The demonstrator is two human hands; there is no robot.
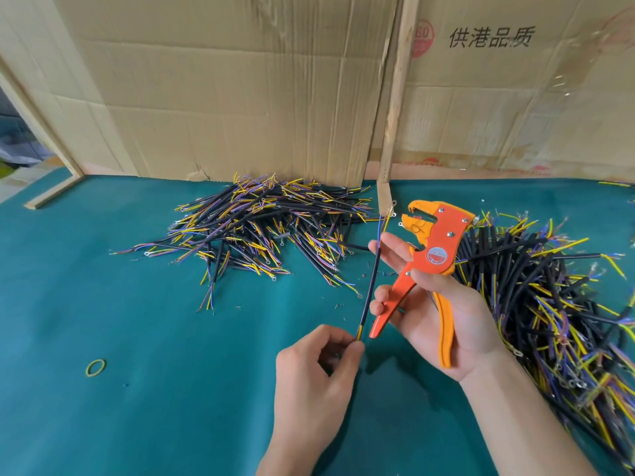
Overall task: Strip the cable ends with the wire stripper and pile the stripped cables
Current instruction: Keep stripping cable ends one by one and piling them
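Head view: right hand, centre-right of frame, grips the orange wire stripper by its handles – jaws up and apart, nothing between them. Left hand, lower centre, pinches the near end of one black cable; the cable runs up past the right fingertips, touching them. Cable pile upper centre on the green table, a second pile along the right edge. Yellow rubber band lower left. Cardboard wall behind.
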